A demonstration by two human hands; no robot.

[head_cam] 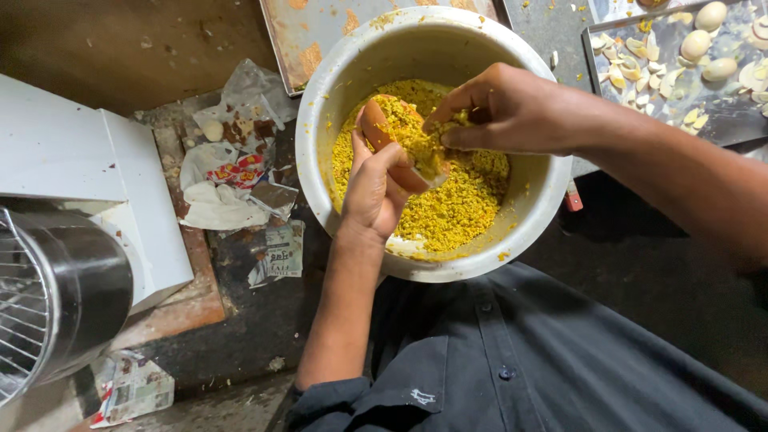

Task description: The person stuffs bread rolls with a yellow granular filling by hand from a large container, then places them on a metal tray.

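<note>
- Dark, littered worktop [264, 320]; large metal bowl [320, 160] of yellow crumb filling [464, 204] at centre.
- Left hand [376, 188]: fingers curled around a split bun [400, 136], held over the bowl.
- Right hand [504, 108]: fingertips pinched together on filling, pressing it in.
- Progress: bun partly filled; much filling left; peeled eggs on tray [720, 120] untouched.

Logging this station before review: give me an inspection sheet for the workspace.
Surface: dark counter, stained, crumbs scattered.
Job's things: metal bowl of yellow crumbly mix; brown bun partly filled.
Clutter: torn wrappers, paper scraps.
Fingers: left hand holds the bun; right hand pinches mix onto it.
Cables: nothing seen.
Surroundings: white machine with wire guard, greasy tray, tray of peeled eggs and shells.
</note>
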